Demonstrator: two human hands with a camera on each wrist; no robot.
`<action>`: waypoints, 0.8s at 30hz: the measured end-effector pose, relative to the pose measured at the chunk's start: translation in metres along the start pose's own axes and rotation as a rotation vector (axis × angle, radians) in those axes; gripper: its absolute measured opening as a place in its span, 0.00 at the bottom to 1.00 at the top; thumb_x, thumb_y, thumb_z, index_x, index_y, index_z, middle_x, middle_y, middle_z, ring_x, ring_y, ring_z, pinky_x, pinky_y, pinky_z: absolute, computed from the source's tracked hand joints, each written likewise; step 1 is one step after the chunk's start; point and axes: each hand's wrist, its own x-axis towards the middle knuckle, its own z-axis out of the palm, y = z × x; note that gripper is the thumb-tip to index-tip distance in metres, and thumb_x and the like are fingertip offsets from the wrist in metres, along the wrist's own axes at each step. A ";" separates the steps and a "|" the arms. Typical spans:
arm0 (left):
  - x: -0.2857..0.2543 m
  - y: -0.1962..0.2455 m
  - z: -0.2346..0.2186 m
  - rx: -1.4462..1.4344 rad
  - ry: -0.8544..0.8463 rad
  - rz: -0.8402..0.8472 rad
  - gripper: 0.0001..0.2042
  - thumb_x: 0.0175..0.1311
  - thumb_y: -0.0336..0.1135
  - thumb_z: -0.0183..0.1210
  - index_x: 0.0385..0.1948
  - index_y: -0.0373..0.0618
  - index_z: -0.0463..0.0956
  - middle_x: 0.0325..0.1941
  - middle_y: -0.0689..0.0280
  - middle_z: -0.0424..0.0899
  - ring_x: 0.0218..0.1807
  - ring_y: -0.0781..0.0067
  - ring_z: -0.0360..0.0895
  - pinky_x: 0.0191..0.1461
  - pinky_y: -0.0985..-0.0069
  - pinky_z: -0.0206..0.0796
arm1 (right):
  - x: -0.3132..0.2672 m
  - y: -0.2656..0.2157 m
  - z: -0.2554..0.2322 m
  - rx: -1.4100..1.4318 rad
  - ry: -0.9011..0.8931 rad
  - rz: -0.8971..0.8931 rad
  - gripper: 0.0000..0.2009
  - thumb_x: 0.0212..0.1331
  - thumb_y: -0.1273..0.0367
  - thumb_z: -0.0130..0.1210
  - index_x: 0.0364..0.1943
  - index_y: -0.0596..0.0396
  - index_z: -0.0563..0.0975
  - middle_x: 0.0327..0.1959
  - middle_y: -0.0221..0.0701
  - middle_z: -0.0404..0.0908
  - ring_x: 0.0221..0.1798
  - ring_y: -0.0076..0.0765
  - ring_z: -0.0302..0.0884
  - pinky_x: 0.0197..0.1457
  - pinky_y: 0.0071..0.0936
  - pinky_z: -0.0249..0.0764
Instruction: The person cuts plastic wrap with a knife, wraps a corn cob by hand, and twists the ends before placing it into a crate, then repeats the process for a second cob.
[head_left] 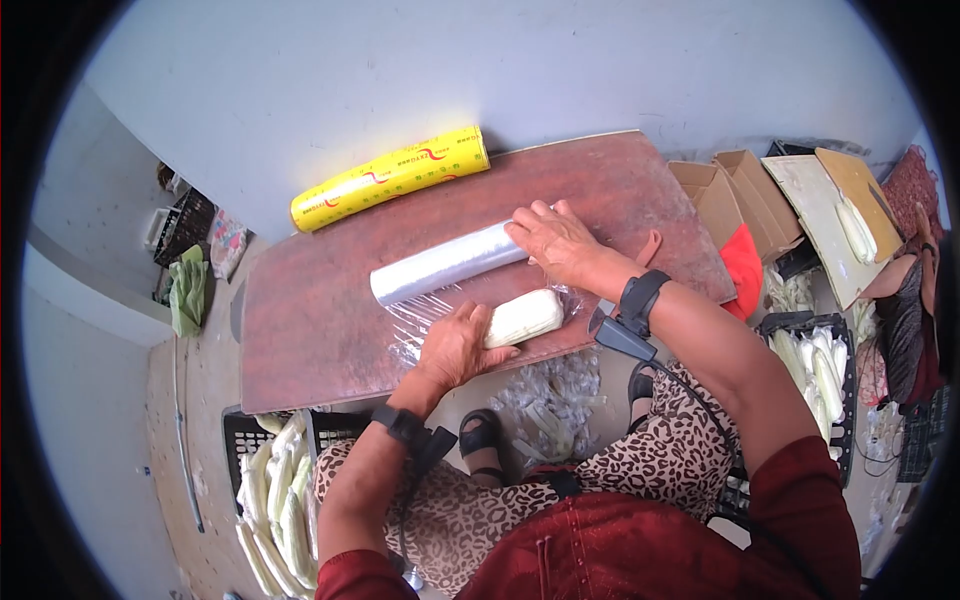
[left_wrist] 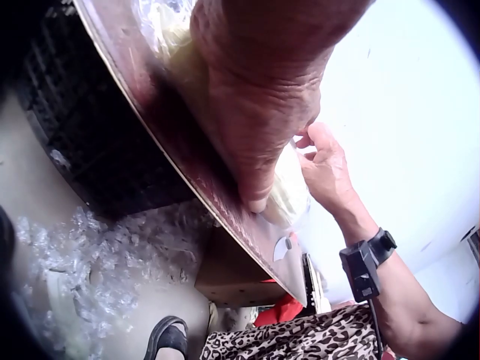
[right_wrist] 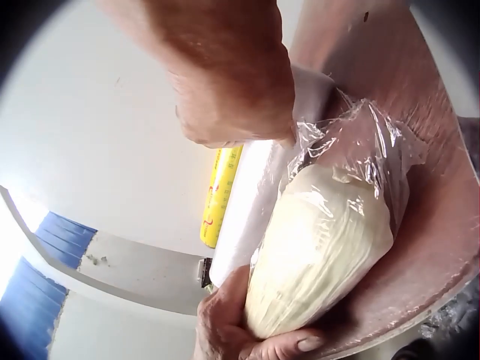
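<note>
An ear of corn in pale husk (head_left: 525, 318) lies near the table's front edge, with clear film over it and crumpled past its right end. My left hand (head_left: 455, 345) grips its left end, thumb along the near side, as the right wrist view also shows. Behind it lies a roll of cling film (head_left: 440, 268), a strip of film trailing from it toward the corn. My right hand (head_left: 565, 245) holds the roll's right end with curled fingers; its fingertips are partly hidden. In the right wrist view, loose film (right_wrist: 375, 142) bunches beside that hand.
A yellow printed roll (head_left: 390, 178) lies along the back of the reddish table (head_left: 310, 320). Crates of corn ears (head_left: 285, 490) stand below at left and right. Cardboard boxes (head_left: 735, 200) and a red cloth (head_left: 740, 272) are at the right. Plastic scraps (head_left: 550, 400) litter the floor.
</note>
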 end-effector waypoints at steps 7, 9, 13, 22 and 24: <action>0.001 0.000 -0.002 -0.015 -0.047 -0.021 0.32 0.50 0.61 0.65 0.44 0.40 0.72 0.39 0.49 0.79 0.40 0.43 0.80 0.43 0.55 0.74 | 0.014 0.014 0.007 0.005 0.144 0.306 0.12 0.55 0.66 0.61 0.41 0.51 0.75 0.43 0.32 0.72 0.50 0.40 0.69 0.50 0.41 0.62; 0.002 -0.001 -0.002 -0.017 -0.049 -0.020 0.32 0.50 0.62 0.65 0.44 0.40 0.72 0.40 0.49 0.79 0.41 0.43 0.80 0.43 0.55 0.74 | 0.012 0.011 -0.003 0.227 0.102 0.308 0.11 0.57 0.65 0.60 0.40 0.52 0.75 0.45 0.34 0.73 0.52 0.42 0.70 0.52 0.42 0.62; 0.003 -0.002 -0.002 -0.035 -0.070 -0.042 0.33 0.51 0.63 0.64 0.44 0.39 0.72 0.41 0.49 0.79 0.41 0.42 0.79 0.43 0.55 0.73 | -0.003 -0.017 -0.024 0.704 -0.016 0.089 0.15 0.57 0.60 0.61 0.41 0.54 0.74 0.48 0.38 0.74 0.56 0.44 0.70 0.55 0.43 0.63; 0.006 0.001 -0.010 -0.045 -0.113 -0.066 0.36 0.49 0.66 0.64 0.44 0.37 0.72 0.45 0.47 0.79 0.46 0.41 0.79 0.47 0.55 0.73 | -0.050 -0.060 0.010 0.150 -0.178 -0.211 0.42 0.47 0.53 0.67 0.66 0.54 0.63 0.56 0.38 0.70 0.58 0.46 0.66 0.51 0.49 0.65; 0.004 0.002 -0.010 -0.015 -0.118 -0.053 0.37 0.48 0.65 0.65 0.44 0.36 0.72 0.46 0.46 0.79 0.49 0.41 0.78 0.49 0.55 0.72 | -0.052 -0.055 0.023 0.178 -0.163 -0.183 0.42 0.44 0.53 0.69 0.65 0.55 0.64 0.57 0.41 0.70 0.57 0.50 0.67 0.51 0.51 0.66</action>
